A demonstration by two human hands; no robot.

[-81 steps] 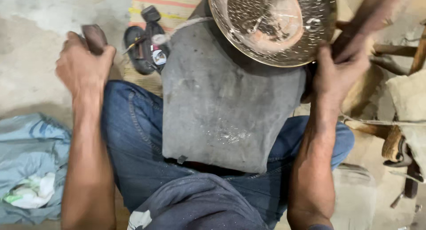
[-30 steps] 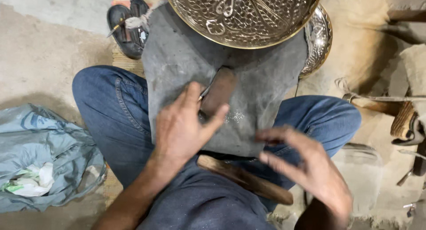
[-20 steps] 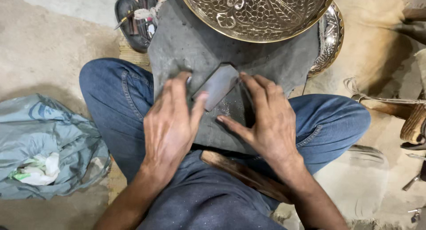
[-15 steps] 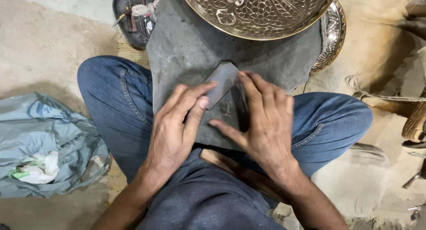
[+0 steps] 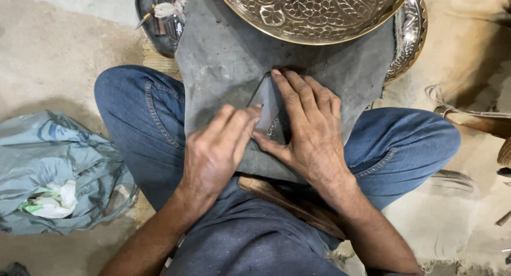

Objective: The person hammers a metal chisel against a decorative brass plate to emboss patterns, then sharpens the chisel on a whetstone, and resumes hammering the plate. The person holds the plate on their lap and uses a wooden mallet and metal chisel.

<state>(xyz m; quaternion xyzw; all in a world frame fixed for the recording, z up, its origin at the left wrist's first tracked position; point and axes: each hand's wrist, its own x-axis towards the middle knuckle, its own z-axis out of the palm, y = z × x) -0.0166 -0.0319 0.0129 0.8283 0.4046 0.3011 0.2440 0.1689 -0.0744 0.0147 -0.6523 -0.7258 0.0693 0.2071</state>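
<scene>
At nine o'clock a crumpled pale blue plastic bag (image 5: 58, 169) lies on the concrete floor (image 5: 58, 58), white and green scraps showing in its mouth. At eleven o'clock a dark sandal (image 5: 157, 18) sits just beyond the person's knee. The person sits cross-legged in blue jeans (image 5: 138, 121), a grey slab (image 5: 223, 58) resting across the lap.

At the centre both hands meet on a small flat grey stone (image 5: 268, 103) that lies on the slab. The left hand (image 5: 215, 151) comes in from seven o'clock, fingers bent together, fingertips pressing the stone's lower left edge. The right hand (image 5: 308, 127) lies from five o'clock, fingers straight and close together, laid flat over the stone's right side, thumb pointing toward the left hand beneath it. Neither hand closes around the stone; both press on it. The stone is elongated, dull grey, smooth-faced, tilted toward twelve o'clock, and mostly hidden by the fingers.

At twelve o'clock an ornate engraved brass tray (image 5: 314, 12) overlaps the slab's far edge. At four o'clock a wooden handle (image 5: 287, 201) lies across the lap.
</scene>
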